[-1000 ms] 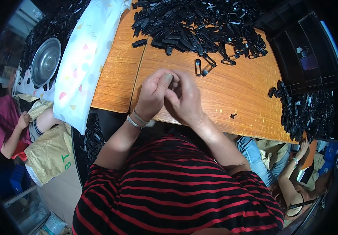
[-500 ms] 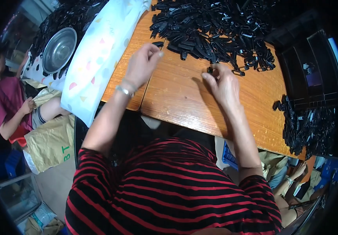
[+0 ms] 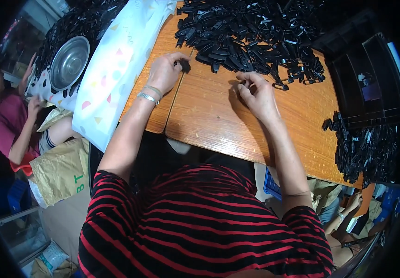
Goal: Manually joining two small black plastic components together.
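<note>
A large heap of small black plastic parts (image 3: 237, 34) covers the far side of the wooden table (image 3: 209, 116). My left hand (image 3: 165, 73), a bracelet on its wrist, hovers just left of the heap's near edge. Its fingers are curled in, with a small black plastic part (image 3: 185, 66) at their tips. Just below the heap's near edge is my right hand (image 3: 259, 95), thumb and fingers pinched together. Whatever they hold, if anything, is too small and shaded to make out.
At the right stand a black open case (image 3: 366, 69) and a second pile of black parts (image 3: 364, 150). A patterned white plastic sheet (image 3: 112, 69) lies left, beside a metal bowl (image 3: 70, 63) and more black parts. A person in a maroon shirt (image 3: 12, 118) sits far left.
The black part lying near my left fingertips is now at them, and that hand has shifted slightly. My right hand has drawn a little left. The person at left has raised a hand.
</note>
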The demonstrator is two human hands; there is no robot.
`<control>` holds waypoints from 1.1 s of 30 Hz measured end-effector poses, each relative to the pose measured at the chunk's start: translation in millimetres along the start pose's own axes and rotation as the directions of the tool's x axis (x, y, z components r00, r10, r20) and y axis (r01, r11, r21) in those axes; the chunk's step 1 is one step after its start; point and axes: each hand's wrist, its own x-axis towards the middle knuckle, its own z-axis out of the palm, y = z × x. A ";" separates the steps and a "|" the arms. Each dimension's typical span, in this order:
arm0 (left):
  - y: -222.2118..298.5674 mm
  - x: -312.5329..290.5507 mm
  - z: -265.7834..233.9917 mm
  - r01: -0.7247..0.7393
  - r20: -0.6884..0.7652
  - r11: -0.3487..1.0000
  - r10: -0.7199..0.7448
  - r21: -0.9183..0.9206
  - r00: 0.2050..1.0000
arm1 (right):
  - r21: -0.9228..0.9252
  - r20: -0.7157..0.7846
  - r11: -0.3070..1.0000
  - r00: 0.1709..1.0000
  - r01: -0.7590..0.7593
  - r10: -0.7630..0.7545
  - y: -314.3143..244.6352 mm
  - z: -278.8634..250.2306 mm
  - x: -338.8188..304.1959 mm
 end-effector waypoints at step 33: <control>52.4 -79.4 18.6 0.211 0.206 0.220 -0.046 -0.953 0.978 | 0.588 -0.148 0.808 0.986 0.025 0.077 -52.8 46.4 -38.3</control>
